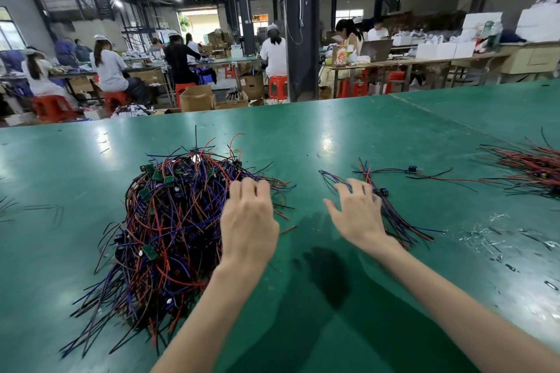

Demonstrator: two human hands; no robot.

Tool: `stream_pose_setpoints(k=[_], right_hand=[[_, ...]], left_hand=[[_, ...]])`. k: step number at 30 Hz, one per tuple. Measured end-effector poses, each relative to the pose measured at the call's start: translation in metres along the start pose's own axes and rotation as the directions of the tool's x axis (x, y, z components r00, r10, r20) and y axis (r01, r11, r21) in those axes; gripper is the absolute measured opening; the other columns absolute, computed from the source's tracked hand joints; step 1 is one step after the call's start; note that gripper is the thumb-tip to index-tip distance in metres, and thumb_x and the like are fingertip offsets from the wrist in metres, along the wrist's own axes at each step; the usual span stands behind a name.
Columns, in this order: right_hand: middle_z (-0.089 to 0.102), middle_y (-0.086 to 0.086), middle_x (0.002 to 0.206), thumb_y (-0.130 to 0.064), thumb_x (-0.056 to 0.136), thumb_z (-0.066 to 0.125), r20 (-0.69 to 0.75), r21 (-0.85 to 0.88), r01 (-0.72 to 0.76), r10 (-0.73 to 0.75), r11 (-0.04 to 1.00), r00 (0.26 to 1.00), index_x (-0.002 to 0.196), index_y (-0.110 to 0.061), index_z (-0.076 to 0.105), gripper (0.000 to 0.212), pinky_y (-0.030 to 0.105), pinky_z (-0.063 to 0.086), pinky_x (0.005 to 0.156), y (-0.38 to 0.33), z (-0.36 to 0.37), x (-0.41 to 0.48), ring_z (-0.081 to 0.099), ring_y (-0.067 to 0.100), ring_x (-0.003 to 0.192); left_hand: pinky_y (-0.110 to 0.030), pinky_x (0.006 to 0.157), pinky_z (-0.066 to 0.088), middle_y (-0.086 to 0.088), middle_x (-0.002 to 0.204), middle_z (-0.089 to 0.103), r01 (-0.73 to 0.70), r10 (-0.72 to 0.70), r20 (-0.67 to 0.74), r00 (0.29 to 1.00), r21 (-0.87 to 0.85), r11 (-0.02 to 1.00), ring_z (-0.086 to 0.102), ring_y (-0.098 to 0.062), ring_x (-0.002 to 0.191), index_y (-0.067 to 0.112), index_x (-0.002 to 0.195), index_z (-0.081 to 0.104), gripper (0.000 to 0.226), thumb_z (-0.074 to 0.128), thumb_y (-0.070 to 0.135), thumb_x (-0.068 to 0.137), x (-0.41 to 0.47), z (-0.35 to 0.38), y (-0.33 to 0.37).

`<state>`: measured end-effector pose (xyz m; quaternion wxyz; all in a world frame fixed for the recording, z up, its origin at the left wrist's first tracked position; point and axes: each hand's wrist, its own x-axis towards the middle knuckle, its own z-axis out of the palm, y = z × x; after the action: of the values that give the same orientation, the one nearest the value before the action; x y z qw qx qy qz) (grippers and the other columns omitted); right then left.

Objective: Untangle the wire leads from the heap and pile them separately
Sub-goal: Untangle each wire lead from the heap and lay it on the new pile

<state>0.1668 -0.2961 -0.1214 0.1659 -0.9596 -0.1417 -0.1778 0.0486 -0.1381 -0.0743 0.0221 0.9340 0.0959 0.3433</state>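
A big tangled heap of red, blue and black wire leads (169, 221) with small green circuit boards lies on the green table (333, 136), left of centre. My left hand (248, 218) hovers over the heap's right edge, fingers loosely spread and holding nothing. To the right lies a small separate pile of leads (397, 221). My right hand (357, 212) rests flat on that pile's left side with fingers straight. One lead with a small blue part (411, 169) stretches out beyond the pile.
A larger pile of sorted leads (536, 169) lies at the table's right edge. Small bits of clear and dark scrap (491, 239) litter the table at right. Beyond the far edge, people sit at other benches on red stools.
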Motion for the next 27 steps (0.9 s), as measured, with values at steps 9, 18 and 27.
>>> stream_pose_setpoints(k=[9, 18, 27], right_hand=[[0.045, 0.002, 0.133, -0.038, 0.095, 0.049, -0.037, 0.158, 0.093, -0.088, 0.983, 0.995, 0.126, -0.018, 0.055, 0.037, 0.038, 0.03, 0.099, -0.013, 0.001, -0.029, 0.036, 0.021, 0.124], [0.052, -0.001, 0.122, -0.029, 0.093, 0.054, -0.111, 0.196, 0.137, -0.117, 0.971, 0.987, 0.114, -0.018, 0.062, 0.025, 0.035, 0.032, 0.092, -0.015, -0.001, -0.032, 0.042, 0.019, 0.116], [0.052, -0.001, 0.122, -0.027, 0.094, 0.053, -0.109, 0.228, 0.144, -0.122, 0.963, 0.987, 0.112, -0.018, 0.063, 0.023, 0.034, 0.032, 0.093, -0.015, -0.005, -0.034, 0.043, 0.017, 0.115]], left_hand=[[-0.045, 0.093, 0.034, -0.018, 0.12, 0.05, 0.48, -0.479, -0.063, 0.876, 0.01, 0.877, 0.041, -0.035, 0.112, 0.013, 0.121, 0.057, 0.046, 0.055, -0.001, 0.077, 0.033, -0.027, -0.087], [-0.039, 0.081, 0.047, -0.012, 0.106, 0.066, 0.507, -0.502, 0.124, 0.856, -0.006, 0.862, 0.058, -0.034, 0.1, 0.018, 0.104, 0.066, 0.018, 0.058, 0.012, 0.089, 0.07, -0.036, -0.129], [-0.029, 0.053, 0.034, -0.011, 0.059, 0.047, 0.683, -0.637, 0.27, 0.722, -0.131, 0.719, 0.044, -0.027, 0.06, 0.002, 0.059, 0.046, 0.028, 0.063, 0.009, 0.08, 0.088, -0.037, -0.141]])
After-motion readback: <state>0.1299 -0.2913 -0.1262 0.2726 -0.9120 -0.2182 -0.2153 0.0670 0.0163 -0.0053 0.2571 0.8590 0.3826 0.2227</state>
